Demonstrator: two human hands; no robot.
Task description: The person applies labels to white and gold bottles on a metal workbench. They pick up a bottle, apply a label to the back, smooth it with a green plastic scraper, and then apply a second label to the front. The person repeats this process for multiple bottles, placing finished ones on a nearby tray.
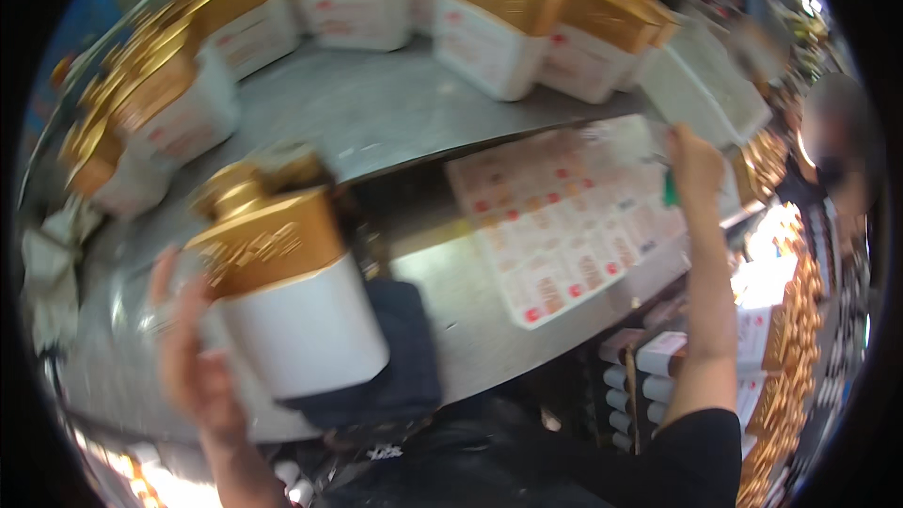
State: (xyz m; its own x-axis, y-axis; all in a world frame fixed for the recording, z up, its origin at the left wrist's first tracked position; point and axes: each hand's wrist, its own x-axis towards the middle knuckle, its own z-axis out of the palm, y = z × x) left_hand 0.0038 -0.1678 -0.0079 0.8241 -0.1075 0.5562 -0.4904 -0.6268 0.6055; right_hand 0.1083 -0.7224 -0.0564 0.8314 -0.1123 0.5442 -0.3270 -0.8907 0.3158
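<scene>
A white bottle (pixel 299 339) with a gold upper part and gold neck rests on a dark cloth (pixel 409 348) at the left of the metal table. Its white side facing me is plain. My left hand (pixel 202 367) is beside the bottle's left side, fingers spread and blurred; contact cannot be made out. On the right, my right hand (pixel 698 169) is closed around a small green thing (pixel 670 188), mostly hidden and too blurred to name its kind. It hovers at the far right part of a white sheet of red-and-gold printed labels (pixel 555 226).
Several gold-topped white bottles (pixel 353 14) with red print curve along the table's far edge. A white box (pixel 705 80) stands at the back right. Stacked gold-and-white bottles (pixel 762 357) fill the right side, near another person (pixel 837 150). The metal table (pixel 470 343) ends close to my body.
</scene>
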